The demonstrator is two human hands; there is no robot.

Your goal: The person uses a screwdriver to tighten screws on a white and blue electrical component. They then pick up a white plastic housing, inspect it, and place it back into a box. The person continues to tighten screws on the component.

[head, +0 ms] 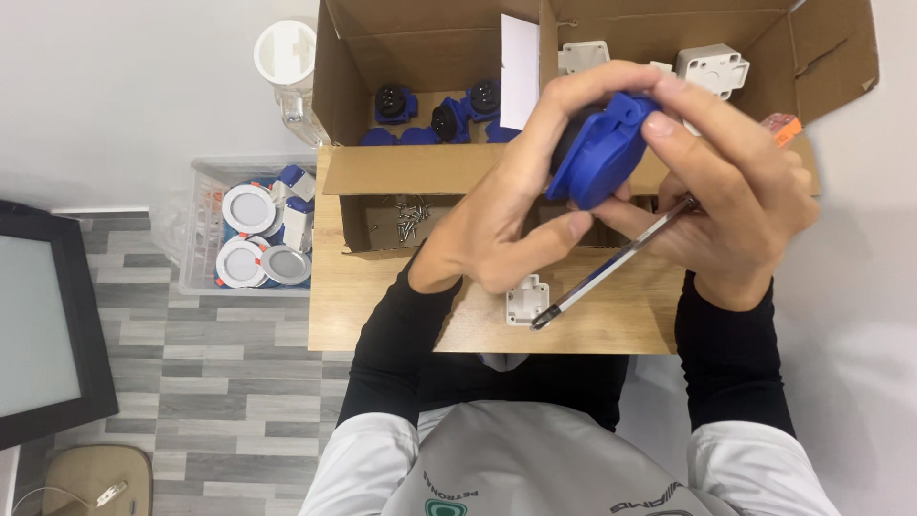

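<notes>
Both my hands close on the blue socket [600,148]: left hand [506,205] grips its body, right hand [735,196] also pinches a screwdriver [616,260]. It seems light, stiff, smooth plastic.

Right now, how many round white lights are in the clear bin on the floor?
3 lights: one at the top, two lower down in the bin; more may be hidden.

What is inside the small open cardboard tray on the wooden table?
Inside the small cardboard tray lies a pile of silver screws. The left hand covers its right part, so anything there is hidden.
</notes>
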